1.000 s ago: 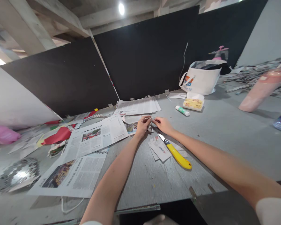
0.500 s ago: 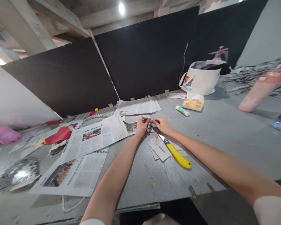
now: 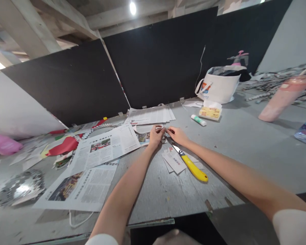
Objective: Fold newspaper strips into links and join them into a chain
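My left hand (image 3: pixel 156 137) and my right hand (image 3: pixel 177 135) meet over the grey table, fingertips pinched together. Between them is a small folded paper piece (image 3: pixel 164 138), mostly covered by the fingers; its shape is hard to make out. Just in front of the hands lies a yellow-handled utility knife (image 3: pixel 193 167), its blade pointing toward my right hand. The knife rests partly over several cut paper slips (image 3: pixel 174 161). Printed newspaper sheets (image 3: pixel 104 145) spread to the left of my left hand.
Behind the hands lie more paper sheets (image 3: pixel 149 115). A glue stick (image 3: pixel 198 120), a tissue pack (image 3: pixel 210 111), a white bag (image 3: pixel 218 85) and a pink bottle (image 3: pixel 283 98) stand or lie to the right. Far left are red paper (image 3: pixel 63 146) and a round silvery piece (image 3: pixel 21 187).
My fingers have shifted slightly around the small folded paper piece, still pinching it in the same place. The knife, slips and newspapers have not moved on the table.
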Available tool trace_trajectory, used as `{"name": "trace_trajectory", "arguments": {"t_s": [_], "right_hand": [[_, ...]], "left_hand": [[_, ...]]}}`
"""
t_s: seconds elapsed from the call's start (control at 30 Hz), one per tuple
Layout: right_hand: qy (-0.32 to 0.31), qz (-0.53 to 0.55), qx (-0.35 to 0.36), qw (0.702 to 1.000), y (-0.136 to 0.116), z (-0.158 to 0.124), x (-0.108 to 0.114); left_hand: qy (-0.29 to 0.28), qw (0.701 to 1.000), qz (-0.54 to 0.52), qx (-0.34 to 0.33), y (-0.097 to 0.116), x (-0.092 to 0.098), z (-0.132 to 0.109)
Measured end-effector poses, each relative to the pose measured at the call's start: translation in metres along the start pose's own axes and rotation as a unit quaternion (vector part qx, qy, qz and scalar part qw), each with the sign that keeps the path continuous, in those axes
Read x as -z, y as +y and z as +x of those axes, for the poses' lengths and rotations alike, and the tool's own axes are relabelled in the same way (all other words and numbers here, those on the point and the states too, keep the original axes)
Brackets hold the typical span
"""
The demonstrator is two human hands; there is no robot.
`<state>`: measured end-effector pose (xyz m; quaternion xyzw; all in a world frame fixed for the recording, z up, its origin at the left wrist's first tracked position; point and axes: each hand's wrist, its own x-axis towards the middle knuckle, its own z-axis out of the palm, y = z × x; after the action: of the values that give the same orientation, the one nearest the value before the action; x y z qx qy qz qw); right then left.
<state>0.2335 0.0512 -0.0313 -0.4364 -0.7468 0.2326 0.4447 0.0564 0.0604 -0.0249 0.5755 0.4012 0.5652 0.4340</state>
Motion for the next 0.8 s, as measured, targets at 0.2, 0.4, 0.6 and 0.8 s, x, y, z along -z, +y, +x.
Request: {"name": "trace_trajectory", "arguments": {"t_s": [0.2,0.4,0.6,0.8], "right_hand": [[-0.002,0.010,-0.015,1.000,-0.003,0.001,0.003],[-0.014,0.134,-0.076,0.988,-0.013,0.001,0.010],[-0.027,0.155,-0.082,0.984,-0.019,0.002,0.017],[-0.045,0.150,-0.065,0.986,-0.022,0.000,0.019]], "left_hand": [[0.020,0.999,0.022,-0.019,-0.002,0.000,0.001],[0.036,0.996,0.046,-0.069,-0.002,-0.003,0.000],[0.042,0.993,0.080,-0.079,0.002,-0.004,-0.002],[0.070,0.990,0.099,-0.075,0.008,-0.004,-0.007]]}}
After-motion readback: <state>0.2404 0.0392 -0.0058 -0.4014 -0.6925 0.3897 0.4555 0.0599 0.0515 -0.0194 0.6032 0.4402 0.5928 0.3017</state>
